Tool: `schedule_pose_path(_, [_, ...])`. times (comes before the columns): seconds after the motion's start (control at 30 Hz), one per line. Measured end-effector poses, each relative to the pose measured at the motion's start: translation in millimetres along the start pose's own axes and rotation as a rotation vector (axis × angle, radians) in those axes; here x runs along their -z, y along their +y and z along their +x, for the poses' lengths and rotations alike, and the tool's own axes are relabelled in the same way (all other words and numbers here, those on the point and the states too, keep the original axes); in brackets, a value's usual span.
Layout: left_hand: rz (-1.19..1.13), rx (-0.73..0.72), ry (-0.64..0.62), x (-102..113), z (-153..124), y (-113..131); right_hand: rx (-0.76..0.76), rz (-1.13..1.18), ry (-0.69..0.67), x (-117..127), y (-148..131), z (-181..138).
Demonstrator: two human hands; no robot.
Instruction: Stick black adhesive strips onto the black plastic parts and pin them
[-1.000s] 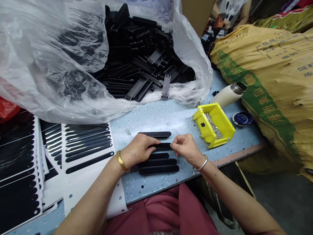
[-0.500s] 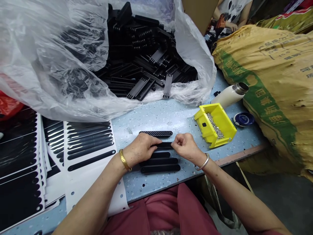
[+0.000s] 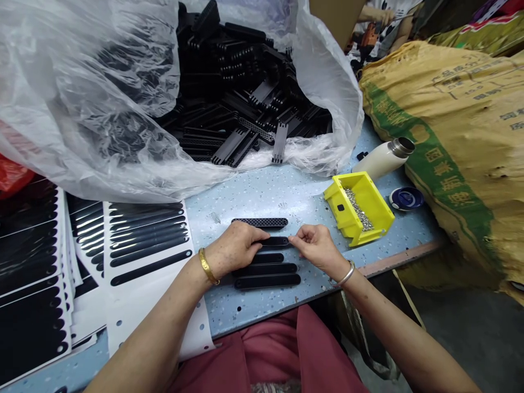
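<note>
My left hand (image 3: 241, 245) is closed on a slim black plastic bar (image 3: 277, 241), with thumb and forefinger gripping its left part. At the bar's right end, where a small hole shows, my right hand (image 3: 317, 248) has thumb and forefinger pinched together. What lies between those fingertips is too small to make out. Behind the held bar lies another black bar with a mesh-patterned face (image 3: 262, 222). Several more black bars (image 3: 268, 281) lie in a row on the near side, partly covered by my left hand.
A yellow bin (image 3: 379, 210) of small metal pieces stands right, near a white bottle (image 3: 380, 159) and blue lid (image 3: 406, 198). A plastic bag (image 3: 327, 109) of black parts fills the back. Black sticker sheets (image 3: 151, 305) lie left; a yellow sack (image 3: 450, 136) and another person's hand (image 3: 382, 16) are at right.
My right hand has drawn slightly rightward, and the bar's right end with its hole now shows. My left hand keeps its grip. The other person's hand at the back has risen.
</note>
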State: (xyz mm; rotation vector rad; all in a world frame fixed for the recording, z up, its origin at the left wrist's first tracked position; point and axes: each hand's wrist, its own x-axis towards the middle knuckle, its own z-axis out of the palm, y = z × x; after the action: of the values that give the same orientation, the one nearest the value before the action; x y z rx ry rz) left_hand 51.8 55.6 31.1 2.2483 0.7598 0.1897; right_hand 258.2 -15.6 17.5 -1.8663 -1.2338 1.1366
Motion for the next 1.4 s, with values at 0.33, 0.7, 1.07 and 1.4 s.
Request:
schedule_pose_path(0.33, [0.007,0.011,-0.016,1,0,1,-0.036,0.222,-0.045,-8,-2,-3])
schedule_pose_path(0.7, [0.014,-0.028,0.029,-1,-1,1,-0.081,0.283,-0.124,-10,-2,-2])
schedule_pose_path(1.07, [0.01,-0.02,0.03,-3,-1,-4,0.197,0.085,0.057,-15,14,-16])
schedule_pose_path(1.4, [0.02,0.009,-0.021,3,-3,9,0.46,-0.195,0.075,-20,11,-6])
